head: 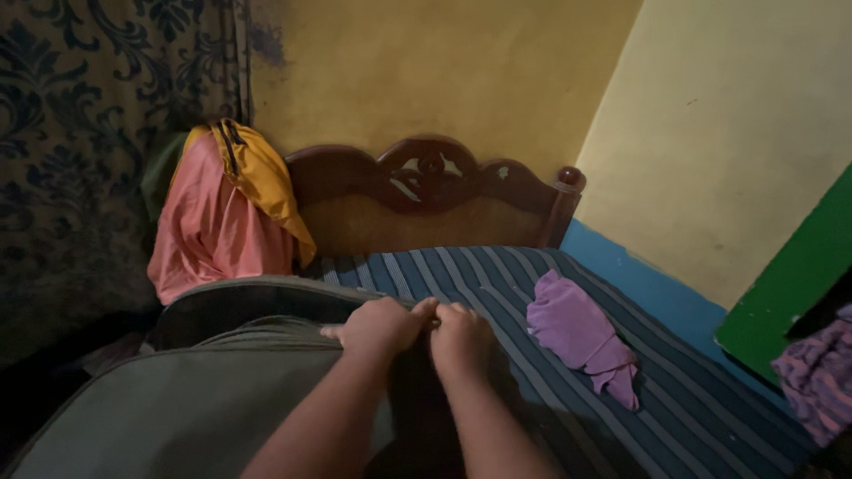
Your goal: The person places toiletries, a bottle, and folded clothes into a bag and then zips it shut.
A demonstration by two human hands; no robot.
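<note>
A large grey-green fabric suitcase (177, 399) lies on the striped bed (692, 417) at the lower left. Both of my hands are at its far right edge, close together. My left hand (382, 325) grips the edge of the suitcase with its fingers curled. My right hand (459, 339) is closed right beside it, pinching something small at the same edge; what it pinches is too dark to make out. A folded purple cloth (581, 333) lies on the bed to the right of my hands, apart from them.
A dark carved wooden headboard (426, 191) stands against the yellow wall. Pink and yellow garments (222, 213) hang at the left by a patterned curtain (80, 133). A green panel (790, 284) and a purple patterned cloth (812, 377) are at the right edge.
</note>
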